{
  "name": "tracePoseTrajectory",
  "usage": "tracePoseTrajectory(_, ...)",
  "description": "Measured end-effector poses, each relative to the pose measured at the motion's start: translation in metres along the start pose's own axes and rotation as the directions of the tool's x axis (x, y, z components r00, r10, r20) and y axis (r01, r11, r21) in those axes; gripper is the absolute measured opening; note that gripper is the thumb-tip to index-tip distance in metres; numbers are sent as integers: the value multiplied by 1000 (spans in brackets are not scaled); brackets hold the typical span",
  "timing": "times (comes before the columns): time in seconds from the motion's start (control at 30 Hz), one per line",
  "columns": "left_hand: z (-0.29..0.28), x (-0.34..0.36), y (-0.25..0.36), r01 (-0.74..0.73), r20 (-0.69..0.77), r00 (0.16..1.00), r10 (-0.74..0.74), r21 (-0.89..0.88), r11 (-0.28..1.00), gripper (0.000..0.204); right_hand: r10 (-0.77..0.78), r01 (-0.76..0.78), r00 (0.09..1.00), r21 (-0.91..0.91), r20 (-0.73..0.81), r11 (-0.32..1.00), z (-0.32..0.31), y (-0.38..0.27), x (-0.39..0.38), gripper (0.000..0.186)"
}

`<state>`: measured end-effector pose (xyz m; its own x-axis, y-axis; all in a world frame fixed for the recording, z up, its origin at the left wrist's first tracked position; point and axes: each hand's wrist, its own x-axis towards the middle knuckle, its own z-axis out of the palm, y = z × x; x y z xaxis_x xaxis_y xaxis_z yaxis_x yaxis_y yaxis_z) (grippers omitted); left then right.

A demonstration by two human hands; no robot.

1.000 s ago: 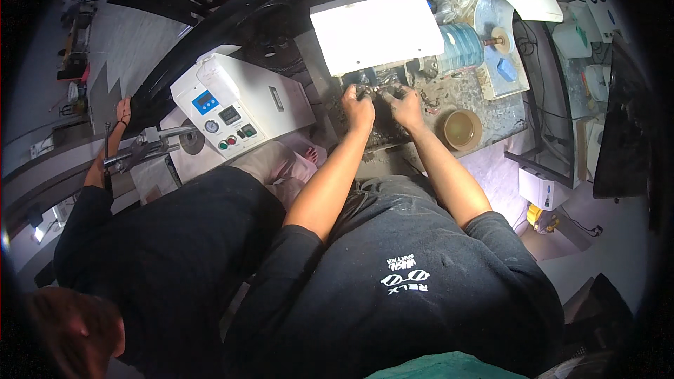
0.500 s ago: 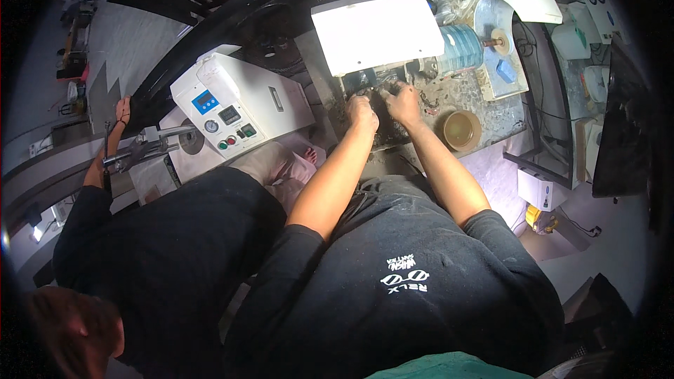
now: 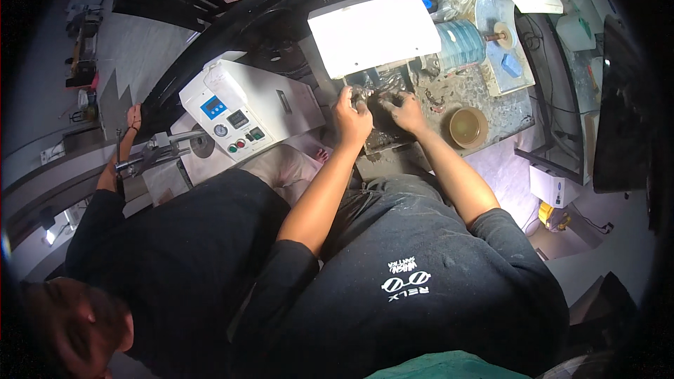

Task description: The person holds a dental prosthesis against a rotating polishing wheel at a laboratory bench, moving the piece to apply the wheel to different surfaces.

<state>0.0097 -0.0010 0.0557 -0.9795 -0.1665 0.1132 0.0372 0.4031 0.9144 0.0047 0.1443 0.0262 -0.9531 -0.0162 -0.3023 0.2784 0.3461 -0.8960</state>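
My left hand (image 3: pixel 353 118) is over the dirty, wet work area, its fingers bent and closed around something too small and dark to make out. Close by on the right, my right hand (image 3: pixel 406 112) has thumb and fingers pinched together; what they hold, if anything, is hidden. Both hands are just in front of a white machine cover (image 3: pixel 372 34), over a dark, grimy trough (image 3: pixel 382 126). To the right of my right hand stands a round tan bowl (image 3: pixel 480 119) with murky liquid in it.
A clear bluish plastic jug (image 3: pixel 460 45) lies beside the cover, near a blue block (image 3: pixel 511 65) on a white tray. Left of the bench is a white machine with a control panel (image 3: pixel 235 123). A co-worker in dark clothing (image 3: pixel 182 253) is close on my left, one arm stretched forward.
My hands have moved slightly apart, the left one lifting and turning so its thumb shows. The view has shifted a little; the co-worker's arm stays stretched out.
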Motion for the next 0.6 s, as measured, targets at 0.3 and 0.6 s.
tracePoseTrajectory(0.3,-25,0,93,-12,-15,1000,6,-456,890,20,-263,319,945,-371,194,872,-11,28,-11,58)
tracePoseTrajectory(0.6,-25,-1,105,-120,-101,991,92,-319,940,12,-127,340,885,-436,448,833,-11,39,-44,61)
